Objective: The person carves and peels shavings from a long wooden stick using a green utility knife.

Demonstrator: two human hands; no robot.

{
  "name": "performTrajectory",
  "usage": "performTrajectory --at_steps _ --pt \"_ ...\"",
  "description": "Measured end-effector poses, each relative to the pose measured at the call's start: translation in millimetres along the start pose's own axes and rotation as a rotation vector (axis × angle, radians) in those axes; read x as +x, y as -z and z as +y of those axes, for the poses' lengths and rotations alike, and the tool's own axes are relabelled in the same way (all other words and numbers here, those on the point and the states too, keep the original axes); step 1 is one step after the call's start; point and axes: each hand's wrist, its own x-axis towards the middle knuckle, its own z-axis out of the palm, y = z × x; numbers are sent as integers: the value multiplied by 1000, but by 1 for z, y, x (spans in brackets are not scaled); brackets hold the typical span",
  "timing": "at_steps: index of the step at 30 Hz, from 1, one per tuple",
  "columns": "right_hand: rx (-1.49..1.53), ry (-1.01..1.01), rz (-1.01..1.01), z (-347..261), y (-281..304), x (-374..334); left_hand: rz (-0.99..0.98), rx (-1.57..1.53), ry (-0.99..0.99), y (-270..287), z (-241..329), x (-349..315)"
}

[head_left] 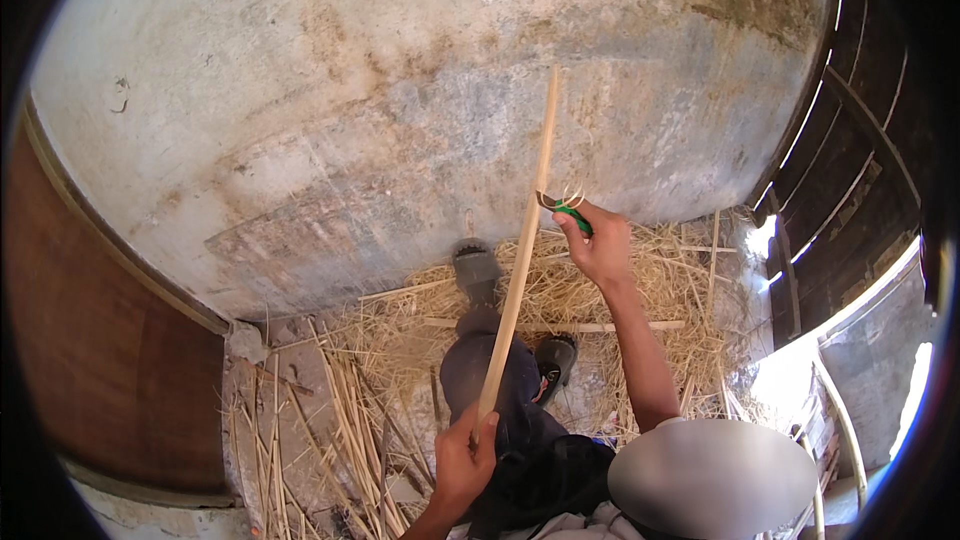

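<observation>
A long, pale bamboo strip point(521, 260) slants up and away from my lap toward the wall. Its near end is gripped by my left hand point(465, 460), fingers closed round it. Higher up, my right hand point(600, 245) is closed on the green handle of a small knife point(574, 215). The knife's short blade lies against the edge of the strip, a little above its middle. Thin curled shavings point(571, 194) stand out by the blade and my fingers. The strip passes over my dark-trousered leg point(470, 370).
A stained plaster wall point(400, 90) rises in front. Loose straw-like shavings point(650, 290) cover the floor around my shoes. Several thin bamboo sticks point(350, 430) lie at the lower left, near a brown panel point(115, 330). Dark slatted boards point(850, 160) stand to the right.
</observation>
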Motion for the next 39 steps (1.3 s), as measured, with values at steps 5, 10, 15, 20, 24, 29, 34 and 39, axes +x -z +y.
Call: performTrajectory --at_steps 5,10,15,20,24,29,34,39 --pt "442 -290 -212 17 -5 -5 -32 -47 33 0 -16 3" --pt "847 -431 -279 -17 8 -24 -150 -172 119 5 -50 5" --pt "960 -566 -352 -47 13 -31 -275 -201 164 10 -42 10" --pt "1051 -630 -277 -54 13 -35 -270 44 27 20 -38 20" --pt "1063 -629 -306 -80 28 -37 6 85 -234 20 -21 38" --pt "1077 -505 -370 -103 33 -46 3 -53 -302 7 13 66" --pt "1061 -422 -359 -113 42 -50 -36 -6 -332 5 27 76" --pt "1046 -315 -301 -83 43 -67 -40 -122 -239 -3 24 69"
